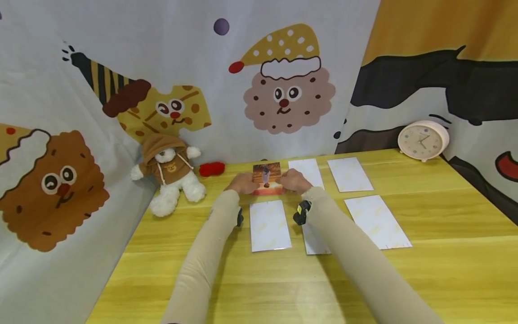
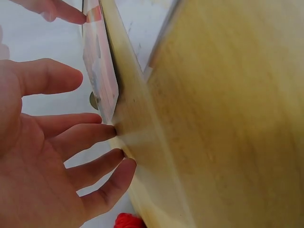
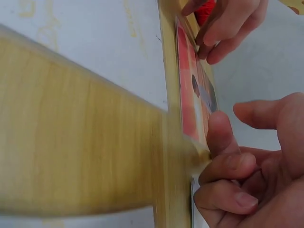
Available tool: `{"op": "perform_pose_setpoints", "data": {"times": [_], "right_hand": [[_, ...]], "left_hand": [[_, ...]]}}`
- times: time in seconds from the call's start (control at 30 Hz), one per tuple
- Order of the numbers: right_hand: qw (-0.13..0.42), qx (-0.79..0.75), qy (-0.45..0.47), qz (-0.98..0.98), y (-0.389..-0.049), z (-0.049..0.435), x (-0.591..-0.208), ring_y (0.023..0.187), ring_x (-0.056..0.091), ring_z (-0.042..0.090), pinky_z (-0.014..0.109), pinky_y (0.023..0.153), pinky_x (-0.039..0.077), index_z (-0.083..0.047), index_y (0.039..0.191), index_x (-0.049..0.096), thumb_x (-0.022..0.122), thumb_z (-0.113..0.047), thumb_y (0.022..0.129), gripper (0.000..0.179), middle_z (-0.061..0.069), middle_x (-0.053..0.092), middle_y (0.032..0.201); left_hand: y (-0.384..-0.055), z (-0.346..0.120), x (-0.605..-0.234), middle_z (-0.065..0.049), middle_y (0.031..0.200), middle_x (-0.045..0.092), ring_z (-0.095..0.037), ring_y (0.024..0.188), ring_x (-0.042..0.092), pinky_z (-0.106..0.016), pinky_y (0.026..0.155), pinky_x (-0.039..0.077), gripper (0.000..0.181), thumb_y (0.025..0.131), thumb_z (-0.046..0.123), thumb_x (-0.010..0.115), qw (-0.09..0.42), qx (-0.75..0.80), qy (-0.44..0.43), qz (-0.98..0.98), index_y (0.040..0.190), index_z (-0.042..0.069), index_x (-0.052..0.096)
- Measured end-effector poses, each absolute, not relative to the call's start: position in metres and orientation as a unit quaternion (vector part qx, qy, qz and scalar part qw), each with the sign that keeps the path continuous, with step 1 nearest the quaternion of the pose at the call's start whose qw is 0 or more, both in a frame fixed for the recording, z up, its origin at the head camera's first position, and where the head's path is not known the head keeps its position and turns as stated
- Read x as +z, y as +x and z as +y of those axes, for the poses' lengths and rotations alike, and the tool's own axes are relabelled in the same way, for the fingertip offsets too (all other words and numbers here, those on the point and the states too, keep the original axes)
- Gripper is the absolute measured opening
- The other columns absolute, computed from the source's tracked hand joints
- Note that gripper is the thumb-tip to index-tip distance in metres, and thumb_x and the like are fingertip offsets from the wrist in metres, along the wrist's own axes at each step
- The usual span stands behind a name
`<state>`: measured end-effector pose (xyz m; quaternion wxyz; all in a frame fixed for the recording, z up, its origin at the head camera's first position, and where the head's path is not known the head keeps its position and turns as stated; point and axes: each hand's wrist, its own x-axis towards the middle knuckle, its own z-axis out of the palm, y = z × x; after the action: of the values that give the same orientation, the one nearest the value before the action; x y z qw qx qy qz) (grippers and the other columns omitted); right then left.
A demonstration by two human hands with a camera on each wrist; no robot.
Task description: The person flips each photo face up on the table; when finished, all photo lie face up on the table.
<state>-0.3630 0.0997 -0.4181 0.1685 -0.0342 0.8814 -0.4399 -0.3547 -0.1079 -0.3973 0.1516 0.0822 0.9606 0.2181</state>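
Observation:
A picture card (image 1: 266,169) lies face up near the table's back edge, showing a small figure on orange-brown above a red band. At its left edge is my left hand (image 1: 244,183); the left wrist view shows the thumb apart and loosely bent fingers (image 2: 90,137) reaching the tabletop beside the card. On the other side, my right hand (image 1: 296,181) has its index fingertip at the card's edge. In the right wrist view its other fingers (image 3: 225,197) are curled with nothing visible inside, and the thumb stands away.
Several white cards lie about: one in front (image 1: 270,226), one partly under my right forearm (image 1: 315,240), others to the right (image 1: 378,222) (image 1: 350,174). A plush bear (image 1: 171,173) and a red item (image 1: 212,169) sit left. A clock (image 1: 422,140) stands back right.

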Motion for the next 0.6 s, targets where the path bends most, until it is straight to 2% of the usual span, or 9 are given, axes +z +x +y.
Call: {"op": "perform_pose_setpoints", "data": {"times": [0.07, 0.1, 0.17, 0.23, 0.27, 0.4, 0.5, 0.6], "right_hand": [[0.176, -0.447, -0.039, 0.876, -0.363, 0.102, -0.416, 0.043, 0.038, 0.007, 0.024, 0.045, 0.035, -0.002, 0.108, 0.069, 0.057, -0.027, 0.101, 0.029, 0.002, 0.065, 0.063], [0.179, -0.454, -0.041, 0.872, -0.363, 0.104, -0.415, 0.043, 0.039, 0.007, 0.024, 0.046, 0.035, 0.0, 0.121, 0.065, 0.056, -0.027, 0.101, 0.035, 0.002, 0.066, 0.063], [0.189, -0.473, -0.044, 0.859, -0.363, 0.107, -0.412, 0.044, 0.04, 0.007, 0.023, 0.047, 0.036, 0.0, 0.144, 0.05, 0.054, -0.027, 0.103, 0.049, 0.003, 0.067, 0.067], [0.197, -0.488, -0.051, 0.849, -0.364, 0.112, -0.408, 0.045, 0.042, 0.007, 0.022, 0.046, 0.034, 0.0, 0.153, 0.037, 0.051, -0.027, 0.104, 0.057, 0.004, 0.069, 0.072], [0.198, -0.494, -0.057, 0.845, -0.364, 0.115, -0.405, 0.046, 0.044, 0.007, 0.022, 0.046, 0.034, -0.001, 0.154, 0.036, 0.05, -0.026, 0.104, 0.058, 0.006, 0.071, 0.076], [0.19, -0.484, -0.086, 0.85, -0.367, 0.133, -0.394, 0.056, 0.053, 0.01, 0.021, 0.047, 0.036, -0.004, 0.152, 0.041, 0.049, -0.029, 0.105, 0.054, 0.015, 0.075, 0.099], [0.176, -0.453, -0.096, 0.868, -0.364, 0.154, -0.382, 0.071, 0.061, 0.016, 0.024, 0.056, 0.044, -0.006, 0.148, 0.048, 0.049, -0.028, 0.105, 0.048, 0.019, 0.071, 0.116], [0.163, -0.437, -0.097, 0.879, -0.359, 0.174, -0.372, 0.089, 0.065, 0.026, 0.031, 0.067, 0.051, -0.007, 0.145, 0.051, 0.046, -0.027, 0.107, 0.043, 0.021, 0.064, 0.127]], "left_hand": [[-0.355, -0.11, -0.397, -0.011, 0.106, 0.068, -0.022, 0.086, 0.058, -0.036, 0.081, 0.049, 0.035, 0.101, 0.03, 0.052, 0.153, 0.236, 0.071, 0.957, 0.123, 0.004, 0.064], [-0.355, -0.111, -0.397, -0.013, 0.118, 0.067, -0.024, 0.097, 0.061, -0.038, 0.088, 0.051, 0.04, 0.101, 0.03, 0.052, 0.152, 0.247, 0.066, 0.955, 0.13, 0.004, 0.061], [-0.356, -0.114, -0.397, -0.016, 0.14, 0.059, -0.03, 0.119, 0.059, -0.044, 0.102, 0.05, 0.048, 0.103, 0.029, 0.05, 0.143, 0.28, 0.053, 0.948, 0.144, 0.005, 0.052], [-0.357, -0.116, -0.397, -0.015, 0.152, 0.05, -0.033, 0.136, 0.051, -0.049, 0.111, 0.046, 0.052, 0.104, 0.029, 0.049, 0.124, 0.312, 0.047, 0.941, 0.15, 0.005, 0.045], [-0.357, -0.116, -0.397, -0.015, 0.155, 0.047, -0.033, 0.14, 0.048, -0.05, 0.114, 0.044, 0.052, 0.104, 0.028, 0.048, 0.115, 0.335, 0.043, 0.934, 0.151, 0.006, 0.044], [-0.355, -0.111, -0.393, -0.012, 0.15, 0.052, -0.029, 0.13, 0.054, -0.045, 0.109, 0.047, 0.049, 0.104, 0.028, 0.049, 0.085, 0.43, 0.036, 0.898, 0.148, 0.007, 0.048], [-0.351, -0.1, -0.391, -0.017, 0.142, 0.057, -0.03, 0.11, 0.058, -0.045, 0.096, 0.05, 0.049, 0.104, 0.027, 0.048, 0.097, 0.505, 0.042, 0.857, 0.148, 0.007, 0.048], [-0.346, -0.09, -0.39, -0.022, 0.141, 0.055, -0.036, 0.109, 0.058, -0.049, 0.098, 0.05, 0.05, 0.104, 0.025, 0.047, 0.125, 0.564, 0.054, 0.814, 0.15, 0.006, 0.046]]}}
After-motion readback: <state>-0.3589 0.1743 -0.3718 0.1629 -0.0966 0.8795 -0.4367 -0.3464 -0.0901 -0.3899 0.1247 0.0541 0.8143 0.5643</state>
